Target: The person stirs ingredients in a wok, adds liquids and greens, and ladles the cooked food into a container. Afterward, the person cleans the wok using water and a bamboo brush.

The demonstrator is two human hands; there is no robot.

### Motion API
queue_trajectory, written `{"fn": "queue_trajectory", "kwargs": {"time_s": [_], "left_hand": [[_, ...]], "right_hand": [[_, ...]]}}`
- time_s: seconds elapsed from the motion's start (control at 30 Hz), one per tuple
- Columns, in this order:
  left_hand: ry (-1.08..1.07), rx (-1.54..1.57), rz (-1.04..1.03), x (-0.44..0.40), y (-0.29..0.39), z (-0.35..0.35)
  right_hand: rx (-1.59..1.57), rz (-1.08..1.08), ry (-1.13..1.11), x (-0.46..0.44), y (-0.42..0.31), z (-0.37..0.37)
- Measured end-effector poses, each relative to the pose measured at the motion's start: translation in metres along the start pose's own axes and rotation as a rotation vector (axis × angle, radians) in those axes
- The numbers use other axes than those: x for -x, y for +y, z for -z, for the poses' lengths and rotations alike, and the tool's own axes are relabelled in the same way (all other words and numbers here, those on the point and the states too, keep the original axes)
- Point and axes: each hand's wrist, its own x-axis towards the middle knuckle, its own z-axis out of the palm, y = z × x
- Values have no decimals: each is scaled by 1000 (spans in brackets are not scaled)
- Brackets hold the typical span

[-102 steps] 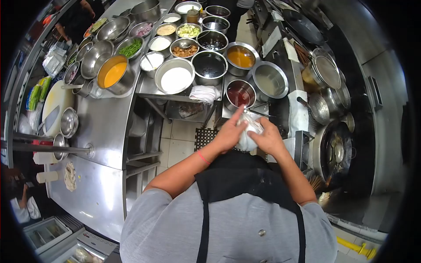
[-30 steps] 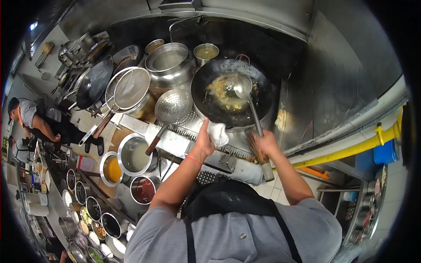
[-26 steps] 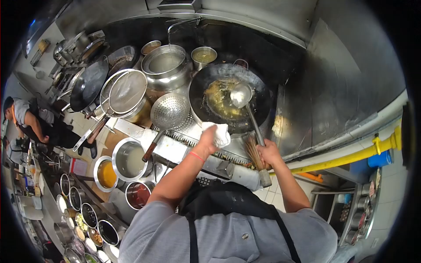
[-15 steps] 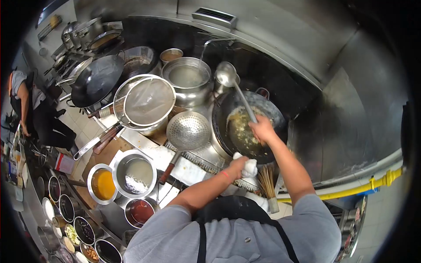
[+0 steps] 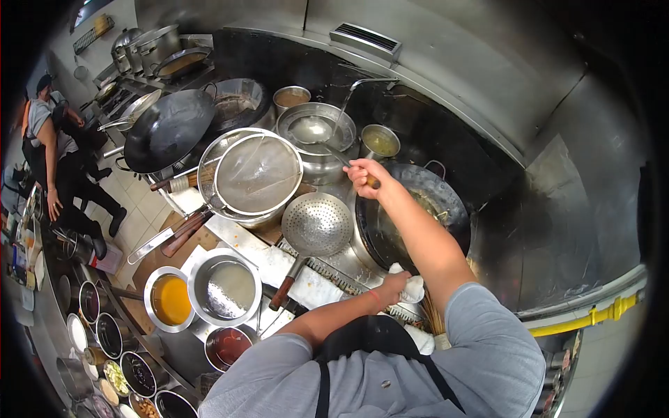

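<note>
My right hand is closed round the handle of a ladle, its arm reaching across the wok. The ladle's bowl is at the water in a large steel pot, under a thin bent tap. At the wok's near edge, my left hand grips a folded white cloth; whether it also holds the wok's handle is hidden. Some wet, pale bits of food show in the wok, partly behind my right forearm.
A perforated skimmer and a mesh strainer lie left of the wok. Pots of orange liquid, pale liquid and red sauce stand nearer. A bamboo brush is beside the cloth. Another person stands far left.
My right hand has moved the ladle from over the wok leftward to the water pot. The view has shifted, so things sit further right. My left hand keeps the cloth at the wok's edge.
</note>
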Motion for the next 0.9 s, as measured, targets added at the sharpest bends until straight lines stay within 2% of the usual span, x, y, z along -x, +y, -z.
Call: {"fn": "queue_trajectory", "kwargs": {"time_s": [0.07,0.17,0.3,0.37,0.43,0.47,0.5,0.53,0.57,0.6,0.63,0.67,0.7,0.77,0.9], "left_hand": [[54,-43,-56,3,-2,1],[98,-38,-114,-14,-8,11],[239,-110,-162,-9,-5,5],[184,-195,-251,-20,-6,13],[37,-31,-96,5,0,-1],[-88,-41,-63,3,0,6],[-124,5,-15,35,0,-10],[-322,75,35,40,-1,-2],[-311,93,-25,48,-7,-1],[-276,58,-42,61,-12,0],[-239,27,-44,76,-19,0],[-228,52,-47,82,-29,7],[-230,76,-42,90,-39,13],[-171,149,-99,127,-54,15],[-189,274,-281,186,-68,30]], "right_hand": [[-162,1,-125,30,5,13],[-224,50,-205,90,13,27],[-156,105,-173,195,27,50],[-177,76,-153,235,31,79],[-35,115,-174,274,45,101],[-4,112,-103,290,54,114],[184,175,-199,288,58,156],[69,168,11,309,73,138],[124,222,169,310,79,159],[177,187,4,313,83,186],[143,134,21,314,87,203],[150,161,234,326,103,190],[105,200,362,311,108,234],[203,195,325,312,120,268],[112,209,405,319,139,250]]}}
